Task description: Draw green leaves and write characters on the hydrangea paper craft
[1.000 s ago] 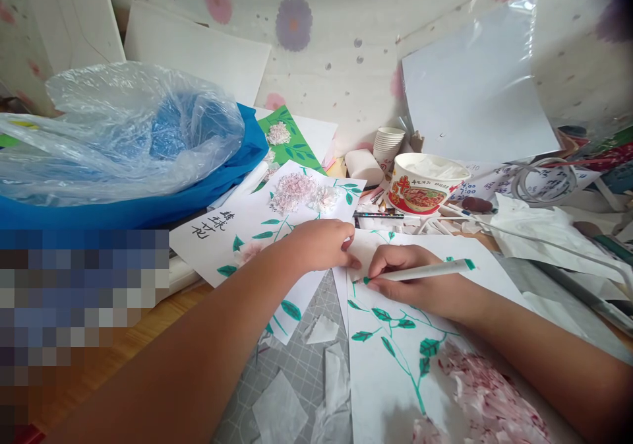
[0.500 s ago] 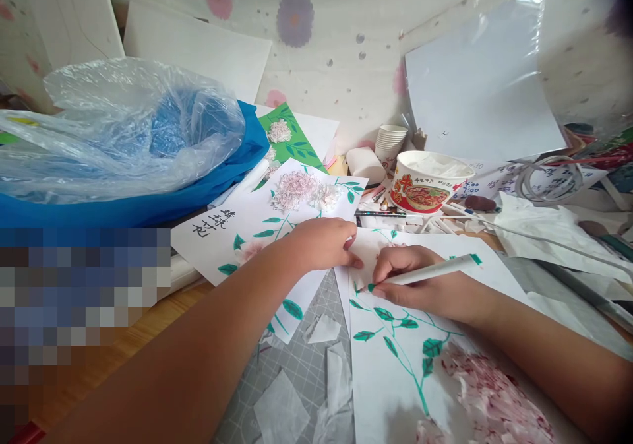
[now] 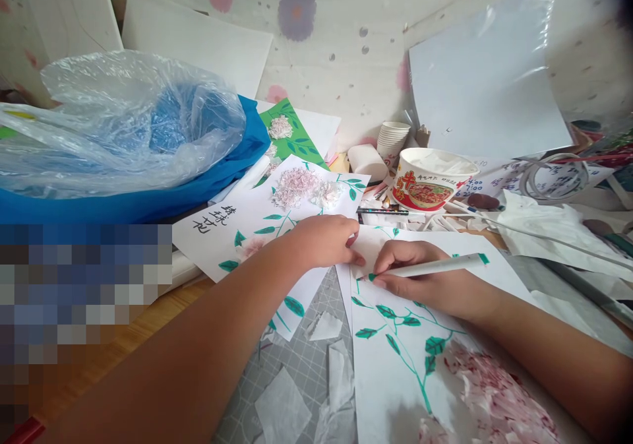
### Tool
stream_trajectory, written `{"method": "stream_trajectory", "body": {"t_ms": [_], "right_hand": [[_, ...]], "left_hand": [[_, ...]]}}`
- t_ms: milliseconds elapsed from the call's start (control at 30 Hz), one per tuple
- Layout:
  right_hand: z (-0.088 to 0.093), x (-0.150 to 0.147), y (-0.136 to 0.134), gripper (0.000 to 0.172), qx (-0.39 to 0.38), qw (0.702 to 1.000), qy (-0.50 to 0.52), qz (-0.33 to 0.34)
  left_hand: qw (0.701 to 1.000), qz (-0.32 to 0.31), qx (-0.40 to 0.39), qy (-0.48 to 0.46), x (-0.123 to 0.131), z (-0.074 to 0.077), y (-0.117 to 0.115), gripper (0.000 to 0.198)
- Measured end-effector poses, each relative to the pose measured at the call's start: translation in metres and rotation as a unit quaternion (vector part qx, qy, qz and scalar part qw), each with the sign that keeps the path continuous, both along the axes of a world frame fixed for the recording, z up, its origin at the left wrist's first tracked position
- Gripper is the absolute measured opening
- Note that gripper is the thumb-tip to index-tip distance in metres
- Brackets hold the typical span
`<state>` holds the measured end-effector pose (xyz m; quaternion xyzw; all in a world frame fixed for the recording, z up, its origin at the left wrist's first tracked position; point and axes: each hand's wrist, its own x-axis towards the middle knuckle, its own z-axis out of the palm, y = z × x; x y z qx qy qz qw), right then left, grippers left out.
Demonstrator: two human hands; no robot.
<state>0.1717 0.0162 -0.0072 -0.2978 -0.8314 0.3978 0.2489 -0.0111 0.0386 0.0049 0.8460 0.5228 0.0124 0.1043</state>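
My right hand (image 3: 425, 284) grips a white marker with a green tip (image 3: 435, 266), its tip touching a white sheet (image 3: 395, 378) with green stems, leaves and pink paper scraps. My left hand (image 3: 324, 241) rests with curled fingers on the sheet's upper left corner, fingertips pressed down on the paper. A second flower sheet with black writing (image 3: 257, 223) lies under my left wrist.
A blue bag under clear plastic (image 3: 128, 140) fills the left. An instant noodle cup (image 3: 428, 180), stacked paper cups (image 3: 391, 142), a tape roll (image 3: 366, 161) and crumpled paper (image 3: 548, 229) crowd the back. Paper scraps lie on the grey cutting mat (image 3: 297, 391).
The marker tip has shifted slightly along the top left of the sheet. My left hand stays pressed on the paper's corner.
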Motion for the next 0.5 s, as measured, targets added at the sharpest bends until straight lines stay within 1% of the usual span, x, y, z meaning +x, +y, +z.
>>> {"method": "stream_trajectory", "body": {"t_ms": [500], "right_hand": [[-0.0003, -0.0004, 0.0009, 0.007, 0.019, 1.0, -0.024, 0.007]], "left_hand": [[1.0, -0.005, 0.002, -0.003, 0.0001, -0.0007, 0.0002, 0.035]]}}
